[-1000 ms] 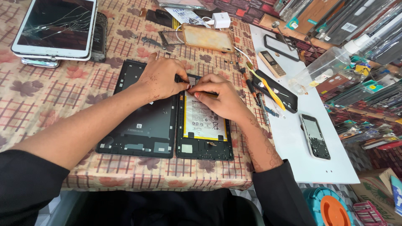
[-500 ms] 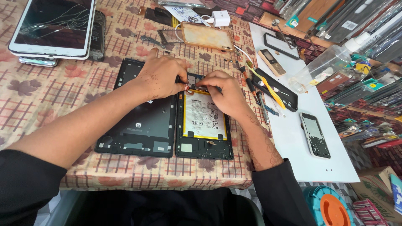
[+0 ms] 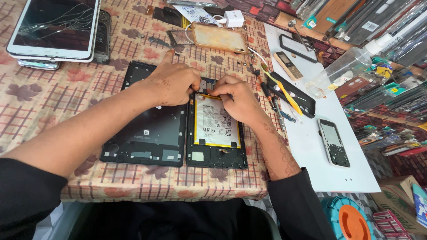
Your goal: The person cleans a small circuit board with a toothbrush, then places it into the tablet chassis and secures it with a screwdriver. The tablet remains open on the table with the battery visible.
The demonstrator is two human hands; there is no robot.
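Observation:
An opened black tablet lies on the patterned cloth. Its black panel (image 3: 147,133) forms the left half. The right half is a frame (image 3: 213,158) holding a white, yellow-edged battery (image 3: 215,126). My left hand (image 3: 173,82) rests on the top of the black panel, fingers curled, with the fingertips at the seam above the battery. My right hand (image 3: 238,100) lies over the battery's top right corner. Its fingertips pinch at the yellow strip along the battery's top edge. The spot between the fingertips is hidden.
A white tablet with a cracked screen (image 3: 55,26) sits at the far left. A tan phone case (image 3: 219,38) and white charger (image 3: 233,18) lie beyond my hands. On the right, a white board (image 3: 311,146) carries screwdrivers (image 3: 275,102), two phones (image 3: 333,142) and a clear bottle (image 3: 342,71).
My right fingers have crept up to the battery's top edge, closer to my left fingertips. The tablet halves have not moved.

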